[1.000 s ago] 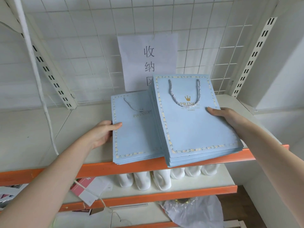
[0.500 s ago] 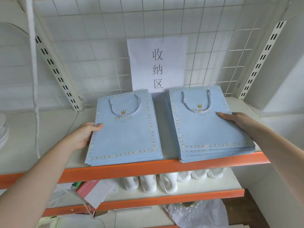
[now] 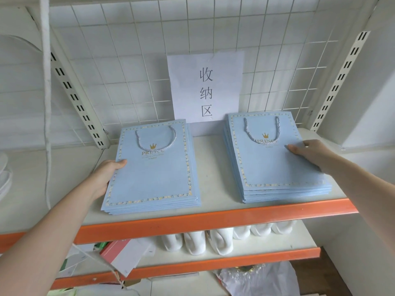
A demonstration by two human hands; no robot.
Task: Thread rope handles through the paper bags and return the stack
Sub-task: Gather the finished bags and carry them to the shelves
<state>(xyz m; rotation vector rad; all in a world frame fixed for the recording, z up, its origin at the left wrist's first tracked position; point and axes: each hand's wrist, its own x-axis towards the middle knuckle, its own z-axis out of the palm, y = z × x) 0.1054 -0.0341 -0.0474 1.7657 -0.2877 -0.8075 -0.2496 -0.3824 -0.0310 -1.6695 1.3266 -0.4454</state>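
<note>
Two stacks of light blue paper bags lie flat on the shelf: the left stack [image 3: 152, 171] and the right stack [image 3: 275, 159]. Bags per stack cannot be counted; edges blur together. Two rope handles show: left handle [image 3: 157, 138], right handle [image 3: 262, 131]. One paper sign [image 3: 206, 86] hangs centre frame. Two hands: left hand [image 3: 106, 176], right hand [image 3: 307, 149]. Roughly six white containers [image 3: 220, 240] stand below.
</note>
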